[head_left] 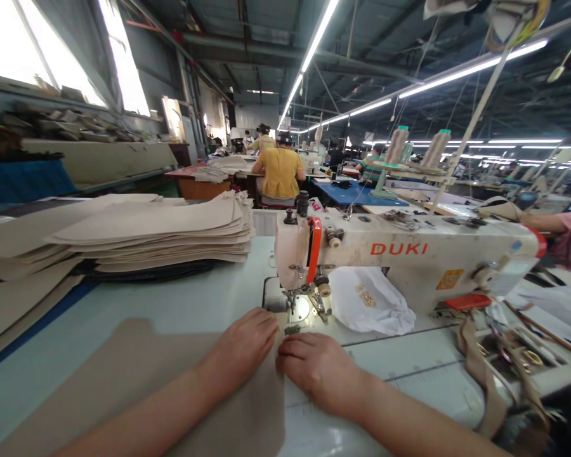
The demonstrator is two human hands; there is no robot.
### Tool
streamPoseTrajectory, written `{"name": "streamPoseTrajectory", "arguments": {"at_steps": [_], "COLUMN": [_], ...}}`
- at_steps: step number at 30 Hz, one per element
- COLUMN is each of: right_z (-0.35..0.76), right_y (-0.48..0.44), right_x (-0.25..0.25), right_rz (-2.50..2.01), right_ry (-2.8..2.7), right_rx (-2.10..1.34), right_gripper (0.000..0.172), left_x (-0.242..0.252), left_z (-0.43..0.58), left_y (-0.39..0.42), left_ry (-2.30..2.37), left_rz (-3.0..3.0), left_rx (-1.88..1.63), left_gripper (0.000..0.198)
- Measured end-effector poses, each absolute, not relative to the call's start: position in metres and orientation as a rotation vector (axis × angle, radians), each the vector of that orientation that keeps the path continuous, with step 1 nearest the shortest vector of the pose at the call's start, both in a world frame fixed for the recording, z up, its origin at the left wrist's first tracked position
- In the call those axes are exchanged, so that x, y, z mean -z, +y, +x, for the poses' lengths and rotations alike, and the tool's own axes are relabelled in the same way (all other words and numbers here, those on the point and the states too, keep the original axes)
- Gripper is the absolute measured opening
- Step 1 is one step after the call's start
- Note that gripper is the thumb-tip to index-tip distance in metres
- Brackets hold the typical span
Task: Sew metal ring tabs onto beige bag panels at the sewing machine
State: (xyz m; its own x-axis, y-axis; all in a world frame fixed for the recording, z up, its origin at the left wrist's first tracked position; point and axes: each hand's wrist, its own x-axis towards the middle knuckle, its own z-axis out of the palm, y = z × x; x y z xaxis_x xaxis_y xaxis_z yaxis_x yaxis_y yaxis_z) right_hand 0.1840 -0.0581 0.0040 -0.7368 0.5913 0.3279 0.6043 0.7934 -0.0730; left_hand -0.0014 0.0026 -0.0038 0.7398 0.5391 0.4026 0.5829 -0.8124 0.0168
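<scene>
A beige fabric piece point(137, 374) lies flat on the pale sewing table point(181, 298) in front of me. My left hand point(242, 349) rests on the fabric's right part, fingers curled down onto it. My right hand point(316, 368) presses at the fabric's right edge with fingers bent, just before the presser foot point(292, 327). Both hands sit side by side under the needle end of a white DUKI sewing machine point(409, 254).
A stack of cut beige pieces point(171, 231) lies at the back left of the table. White cloth point(371, 301) is bunched under the machine arm. Straps and buckles point(504, 355) lie at the right. Thread cones point(397, 146) stand behind. A person in yellow point(280, 172) sits ahead.
</scene>
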Motion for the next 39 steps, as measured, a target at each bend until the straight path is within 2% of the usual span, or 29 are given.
{"name": "streamPoseTrajectory", "arguments": {"at_steps": [11,39], "right_z": [0.1832,0.1828], "right_y": [-0.0581,-0.0586], "right_x": [-0.0009,-0.0001], "right_rz": [-0.904,-0.927], "right_ry": [-2.59,-2.555], "right_rx": [0.077,0.037], "right_gripper": [0.013,0.014], "left_x": [0.0047,0.0077], "left_z": [0.0042,0.0054], "left_y": [-0.0001,-0.0031], "left_ry": [-0.801,-0.917], "left_rz": [-2.81,-2.852], "left_rx": [0.737,0.844], "left_gripper": [0.031,0.029]}}
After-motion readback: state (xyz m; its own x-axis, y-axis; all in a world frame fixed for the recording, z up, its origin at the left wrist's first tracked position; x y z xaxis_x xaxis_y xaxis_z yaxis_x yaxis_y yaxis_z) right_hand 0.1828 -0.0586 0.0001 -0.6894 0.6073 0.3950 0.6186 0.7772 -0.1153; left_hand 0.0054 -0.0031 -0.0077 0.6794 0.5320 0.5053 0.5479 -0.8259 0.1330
